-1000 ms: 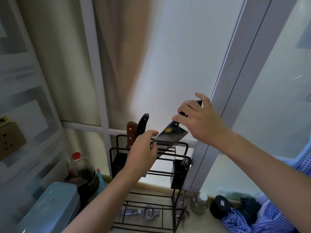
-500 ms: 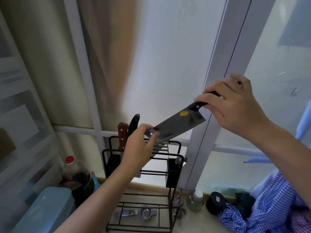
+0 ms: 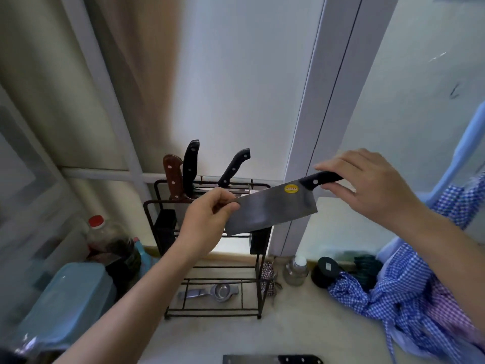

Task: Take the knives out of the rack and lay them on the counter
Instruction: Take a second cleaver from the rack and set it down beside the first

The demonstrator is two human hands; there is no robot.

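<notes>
A cleaver (image 3: pixel 273 208) with a black handle and a yellow sticker hangs in the air in front of the dark wire rack (image 3: pixel 207 269). My right hand (image 3: pixel 367 185) grips its handle. My left hand (image 3: pixel 207 222) pinches the front end of the blade. Three knives still stand in the rack: one with a brown handle (image 3: pixel 173 177) and two with black handles (image 3: pixel 190 166) (image 3: pixel 233 166). Another knife (image 3: pixel 273 359) lies flat on the counter (image 3: pixel 301 324) at the bottom edge of the view.
A blue plastic box (image 3: pixel 68 298) and a red-capped bottle (image 3: pixel 105 237) stand left of the rack. A metal squeezer (image 3: pixel 210 292) lies under the rack. A small steel jar (image 3: pixel 295 269), a black lid (image 3: pixel 326 269) and a blue checked cloth (image 3: pixel 409 292) lie to the right.
The cleaver has come out of the rack and moved right and down, both hands still on it. The view has tilted down and shows the counter and a knife lying on it.
</notes>
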